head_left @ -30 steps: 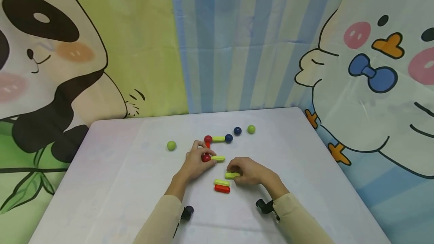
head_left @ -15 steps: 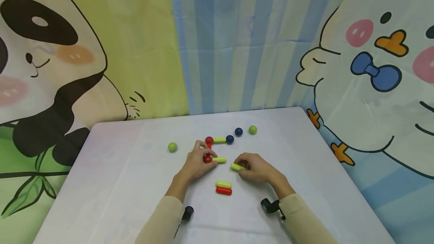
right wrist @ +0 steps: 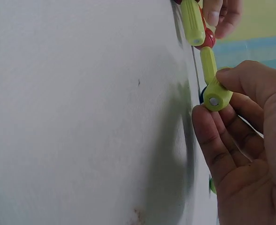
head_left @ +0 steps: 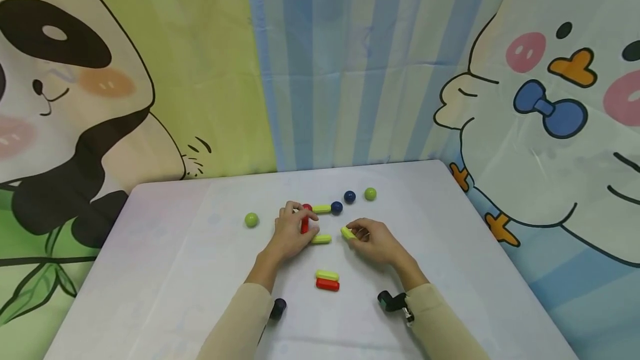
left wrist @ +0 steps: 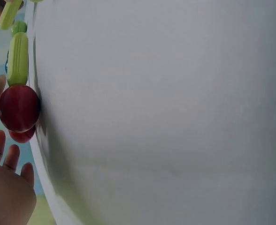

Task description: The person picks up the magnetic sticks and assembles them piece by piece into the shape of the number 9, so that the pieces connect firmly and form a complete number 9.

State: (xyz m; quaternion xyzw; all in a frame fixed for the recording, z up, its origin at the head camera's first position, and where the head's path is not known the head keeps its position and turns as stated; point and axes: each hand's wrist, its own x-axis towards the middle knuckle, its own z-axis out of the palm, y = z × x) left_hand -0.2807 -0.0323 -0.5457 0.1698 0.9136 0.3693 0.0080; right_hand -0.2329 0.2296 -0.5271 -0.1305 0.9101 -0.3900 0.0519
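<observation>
We are pinching a short, rounded yellow-green plastic stick (head_left: 348, 233) between the thumb and curled fingers of our right hand (head_left: 374, 242), holding it just above the smooth white table (head_left: 175, 271), right of the middle; the right wrist view is showing a small silver disc set in its blunt end. Our left hand (head_left: 292, 232) is resting with bent fingers on a glossy red ball (left wrist: 19, 108) and a red stick (head_left: 304, 224), part of a chain with two more yellow-green sticks (head_left: 321, 209) and a dark blue ball (head_left: 337, 208). Nearer to us, a yellow-green stick and a red one (head_left: 327, 284) are lying side by side, touching. Loose round balls are sitting apart: green (head_left: 251, 219) on the left, blue (head_left: 349, 196) and green (head_left: 370, 194) at the far right.
</observation>
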